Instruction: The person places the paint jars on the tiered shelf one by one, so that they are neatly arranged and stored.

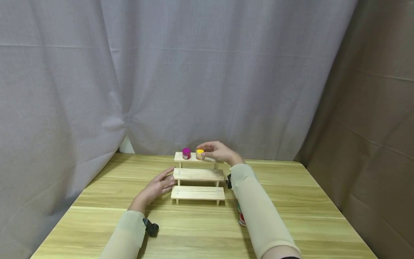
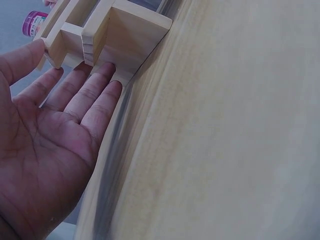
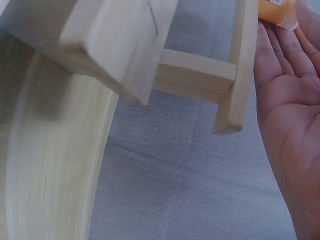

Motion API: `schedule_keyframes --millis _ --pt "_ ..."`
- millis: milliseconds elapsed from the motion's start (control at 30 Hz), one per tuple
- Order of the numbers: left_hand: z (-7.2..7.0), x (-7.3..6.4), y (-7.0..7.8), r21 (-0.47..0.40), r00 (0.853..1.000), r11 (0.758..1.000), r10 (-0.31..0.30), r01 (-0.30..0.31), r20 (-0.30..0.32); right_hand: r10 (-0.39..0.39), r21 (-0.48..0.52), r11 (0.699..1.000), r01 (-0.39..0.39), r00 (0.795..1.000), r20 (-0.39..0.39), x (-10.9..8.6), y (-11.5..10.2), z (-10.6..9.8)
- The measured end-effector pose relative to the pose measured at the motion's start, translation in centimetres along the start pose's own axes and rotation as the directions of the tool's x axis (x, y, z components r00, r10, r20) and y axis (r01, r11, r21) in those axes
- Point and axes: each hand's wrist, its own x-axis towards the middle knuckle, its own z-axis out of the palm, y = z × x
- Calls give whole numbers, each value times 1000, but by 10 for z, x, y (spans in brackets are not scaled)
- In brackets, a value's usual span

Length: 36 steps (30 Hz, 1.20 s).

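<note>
A small three-step wooden rack (image 1: 198,174) stands on the table. On its top step sits a magenta paint jar (image 1: 186,154), also visible beyond the rack in the left wrist view. To its right, my right hand (image 1: 219,151) pinches a yellow-lidded paint jar (image 1: 200,154) at the top step; in the right wrist view, that jar (image 3: 271,11) is cut off by the frame's edge. My left hand (image 1: 159,185) is at the rack's left side. In the left wrist view, its fingers (image 2: 92,92) are extended against the rack's end.
Partly hidden by the right sleeve, a red jar (image 1: 242,220) and a green one (image 1: 238,207) stand on the wooden table (image 1: 200,230), right of the rack. Grey curtains (image 1: 207,79) hang behind the table, and a brownish one (image 1: 368,118) hangs on the right.
</note>
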Motion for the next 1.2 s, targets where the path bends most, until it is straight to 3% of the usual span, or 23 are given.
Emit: schedule_keyframes --millis 733,1200 --pt "-1 0 1 13 1000 1000 -9 9 -2 -2 37 999 3 1000 -29 0 0 3" --pt "-2 0 1 13 1000 1000 -14 14 -12 8 20 1000 -7 999 -34 -13 1 -2"
